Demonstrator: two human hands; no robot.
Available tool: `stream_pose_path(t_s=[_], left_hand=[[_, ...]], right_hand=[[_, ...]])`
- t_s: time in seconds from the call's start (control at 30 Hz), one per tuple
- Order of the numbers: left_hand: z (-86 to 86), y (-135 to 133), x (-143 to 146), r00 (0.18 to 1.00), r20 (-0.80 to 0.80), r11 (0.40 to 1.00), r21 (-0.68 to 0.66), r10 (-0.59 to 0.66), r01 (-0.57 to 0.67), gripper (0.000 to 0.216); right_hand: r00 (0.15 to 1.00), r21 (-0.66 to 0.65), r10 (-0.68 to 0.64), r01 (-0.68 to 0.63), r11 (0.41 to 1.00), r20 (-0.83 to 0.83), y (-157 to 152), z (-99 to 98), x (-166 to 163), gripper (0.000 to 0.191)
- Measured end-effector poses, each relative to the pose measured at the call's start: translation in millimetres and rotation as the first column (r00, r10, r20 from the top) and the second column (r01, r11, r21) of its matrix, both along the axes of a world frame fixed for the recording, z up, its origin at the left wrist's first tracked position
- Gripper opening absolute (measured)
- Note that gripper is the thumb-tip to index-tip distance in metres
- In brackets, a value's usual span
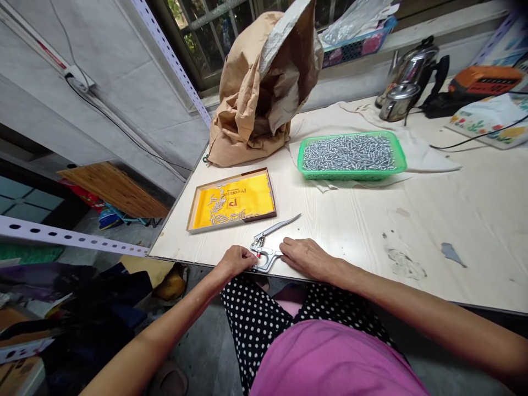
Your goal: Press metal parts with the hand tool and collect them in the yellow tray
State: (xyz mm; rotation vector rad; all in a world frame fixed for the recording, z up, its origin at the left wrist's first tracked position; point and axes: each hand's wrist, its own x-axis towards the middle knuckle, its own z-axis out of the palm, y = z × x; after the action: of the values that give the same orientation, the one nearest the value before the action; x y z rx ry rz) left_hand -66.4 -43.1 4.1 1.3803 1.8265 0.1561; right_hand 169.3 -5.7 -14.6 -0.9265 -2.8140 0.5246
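A silver plier-like hand tool (268,256) with a coil spring and a curved handle lies at the table's front edge, its handles spread apart. My right hand (307,257) rests on the table with curled fingers closed on the tool's lower handle. At the tool's jaw end, my left hand (237,260) is closed in a pinch beside a small red part; what sits between those fingertips is too small to make out. Just beyond the tool is a shallow box (190,224) lined in yellow, with small silver metal pins scattered inside.
A green plastic basket (350,175) full of similar metal pins stands on a white cloth further back. Behind the box rises a large brown paper bag (243,132). Metal pots (400,102), an orange device (487,80) and a flowered tissue box (478,122) occupy the back right.
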Motion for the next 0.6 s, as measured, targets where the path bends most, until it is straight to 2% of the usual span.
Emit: stream_pose_path(t_s=[0.07, 0.2, 0.27, 0.37, 0.6], left_hand=[[-0.6, 1, 0, 1.0, -0.012, 1.0, -0.008, 0.014, -0.014, 0.035], [-1.8, 1, 1, 1.0, -0.019, 1.0, -0.012, 0.025, -0.025, 0.034], [-1.8, 0, 1, 0.999, -0.015, 0.999, -0.015, 0.031, -0.031, 0.034], [-1.2, -1, 1, 0.998, 0.013, 0.998, -0.025, 0.054, -0.053, 0.037], [-0.9, -1, 1, 0.994, 0.058, 0.994, -0.062, 0.094, -0.091, 0.042]], right_hand=[[0.998, 0.028, -0.026, 0.027, 0.999, -0.051, 3, 5.3, 5, 0.02], [0.992, 0.127, -0.099, 0.108, 0.986, -0.073, 17, 2.6, 12, 0.089], [0.994, 0.129, -0.105, 0.106, 0.986, -0.014, 24, -3.7, 12, 0.111], [0.995, 0.119, -0.092, 0.087, 0.989, 0.034, 29, -9.1, 11, 0.116], [0.994, 0.104, -0.107, 0.106, 0.989, -0.004, 24, 5.2, 10, 0.093]])
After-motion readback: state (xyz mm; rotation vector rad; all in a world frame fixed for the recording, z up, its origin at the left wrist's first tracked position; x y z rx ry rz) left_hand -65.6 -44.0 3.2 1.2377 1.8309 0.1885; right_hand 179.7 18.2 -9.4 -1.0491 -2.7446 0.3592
